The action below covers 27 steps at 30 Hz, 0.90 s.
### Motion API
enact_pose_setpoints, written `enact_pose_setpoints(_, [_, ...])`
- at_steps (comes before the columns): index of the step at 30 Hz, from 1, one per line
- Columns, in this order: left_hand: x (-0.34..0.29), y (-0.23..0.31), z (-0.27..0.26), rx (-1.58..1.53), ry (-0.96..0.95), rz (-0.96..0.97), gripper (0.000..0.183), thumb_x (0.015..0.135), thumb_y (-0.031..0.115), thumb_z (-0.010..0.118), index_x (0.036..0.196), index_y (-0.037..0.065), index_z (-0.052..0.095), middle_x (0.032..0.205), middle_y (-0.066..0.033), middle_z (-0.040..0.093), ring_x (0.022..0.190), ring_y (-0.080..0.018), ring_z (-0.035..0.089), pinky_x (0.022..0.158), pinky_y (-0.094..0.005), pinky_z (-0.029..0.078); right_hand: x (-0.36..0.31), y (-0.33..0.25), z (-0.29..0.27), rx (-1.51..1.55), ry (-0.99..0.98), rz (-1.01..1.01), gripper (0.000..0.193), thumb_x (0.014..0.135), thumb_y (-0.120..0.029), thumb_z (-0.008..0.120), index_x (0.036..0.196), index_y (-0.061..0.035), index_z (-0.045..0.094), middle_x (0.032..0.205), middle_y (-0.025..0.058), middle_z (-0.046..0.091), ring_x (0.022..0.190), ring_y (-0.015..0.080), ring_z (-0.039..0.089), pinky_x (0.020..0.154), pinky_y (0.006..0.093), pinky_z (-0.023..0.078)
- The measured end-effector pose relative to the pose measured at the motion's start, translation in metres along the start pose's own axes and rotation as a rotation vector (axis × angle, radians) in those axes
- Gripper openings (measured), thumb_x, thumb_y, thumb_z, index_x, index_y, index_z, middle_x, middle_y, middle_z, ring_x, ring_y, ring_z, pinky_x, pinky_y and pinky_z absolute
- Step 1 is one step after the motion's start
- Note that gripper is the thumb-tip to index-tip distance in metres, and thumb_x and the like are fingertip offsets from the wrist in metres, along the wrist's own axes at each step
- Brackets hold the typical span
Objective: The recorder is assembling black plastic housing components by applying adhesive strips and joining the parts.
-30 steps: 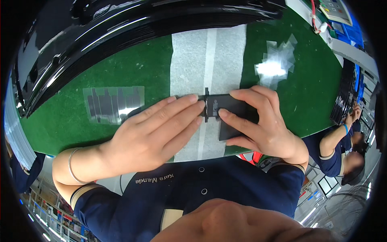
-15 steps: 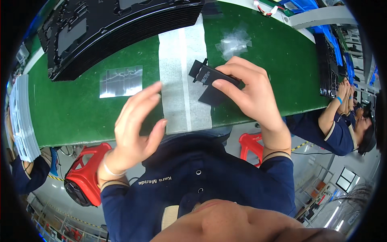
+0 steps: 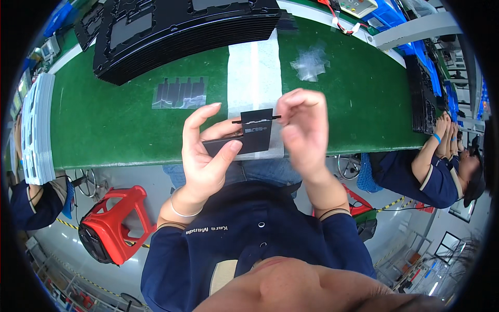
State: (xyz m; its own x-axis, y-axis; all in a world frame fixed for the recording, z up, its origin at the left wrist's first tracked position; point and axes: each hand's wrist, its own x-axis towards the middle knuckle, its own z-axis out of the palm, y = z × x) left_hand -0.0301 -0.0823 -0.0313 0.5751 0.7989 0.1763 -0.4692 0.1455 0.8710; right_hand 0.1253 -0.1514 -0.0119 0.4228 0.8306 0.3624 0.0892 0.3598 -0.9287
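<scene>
My left hand (image 3: 205, 148) grips a black L-shaped flat battery (image 3: 257, 140), its thumb lying on the near face. The battery's wider part is raised, with a small printed label and thin dark tabs along its upper end. Close by the tab on the right side is my right hand (image 3: 305, 130), fingers bent and smeared by motion. Whether it touches the tab cannot be made out. Under the battery runs a white paper strip (image 3: 254, 67) across the green table (image 3: 358, 99). A clear film sheet with dark strips (image 3: 179, 93) lies to the left.
A tall stack of black trays (image 3: 187, 47) stands at the far left. Loose clear film pieces (image 3: 310, 63) lie at the far right. White trays (image 3: 39, 130) are stacked at the left edge. A co-worker's arm (image 3: 429, 158) rests at the right, beside more black trays (image 3: 418, 99).
The battery has passed from my right hand into my left and is turned more upright. My right hand has let go of its body and sits at its right side. The view has shifted slightly.
</scene>
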Motion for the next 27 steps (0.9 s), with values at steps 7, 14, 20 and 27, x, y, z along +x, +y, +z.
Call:
enact_pose_setpoints(7, [-0.007, -0.001, -0.004, 0.423, -0.039, 0.186, 0.048, 0.080, -0.007, 0.061, 0.121, -0.001, 0.038, 0.105, -0.0198, 0.063, 0.098, -0.0211, 0.062, 0.089, -0.0298, 0.043, 0.039, -0.038, -0.034, -0.057, -0.218, 0.096, 0.011, 0.081, -0.007, 0.061, 0.072, -0.0028, 0.055, 0.066, -0.0047, 0.050, 0.061, 0.0032, 0.042, 0.053, 0.0213, 0.034])
enact_pose_setpoints(14, [-0.003, -0.002, -0.006, 0.329, 0.008, 0.159, 0.046, 0.078, -0.008, 0.061, 0.118, 0.000, 0.041, 0.107, -0.0184, 0.061, 0.097, -0.0211, 0.060, 0.090, -0.0316, 0.044, 0.079, 0.011, -0.126, -1.138, 0.053, 0.054, 0.023, 0.077, -0.015, 0.068, 0.078, -0.0007, 0.050, 0.069, -0.0031, 0.046, 0.061, 0.0088, 0.041, 0.056, 0.0233, 0.035])
enact_pose_setpoints(20, [0.004, -0.011, 0.005, 0.079, 0.007, 0.148, 0.048, 0.076, -0.011, 0.060, 0.118, 0.000, 0.041, 0.107, -0.0180, 0.059, 0.098, -0.0224, 0.059, 0.090, -0.0336, 0.045, 0.010, -0.010, -0.033, -0.025, -0.208, 0.205, 0.018, 0.072, -0.001, 0.070, 0.086, 0.0009, 0.060, 0.078, 0.0023, 0.055, 0.071, 0.0090, 0.051, 0.062, 0.0236, 0.042])
enact_pose_setpoints(27, [0.013, 0.005, 0.011, 0.314, -0.102, 0.322, 0.051, 0.074, -0.006, 0.066, 0.119, 0.001, 0.043, 0.106, -0.0157, 0.058, 0.100, -0.0241, 0.056, 0.089, -0.0347, 0.044, -0.021, 0.002, -0.004, 0.105, 0.042, 0.138, 0.017, 0.068, 0.005, 0.071, 0.081, 0.0038, 0.060, 0.081, 0.0081, 0.058, 0.071, 0.0129, 0.053, 0.064, 0.0234, 0.041])
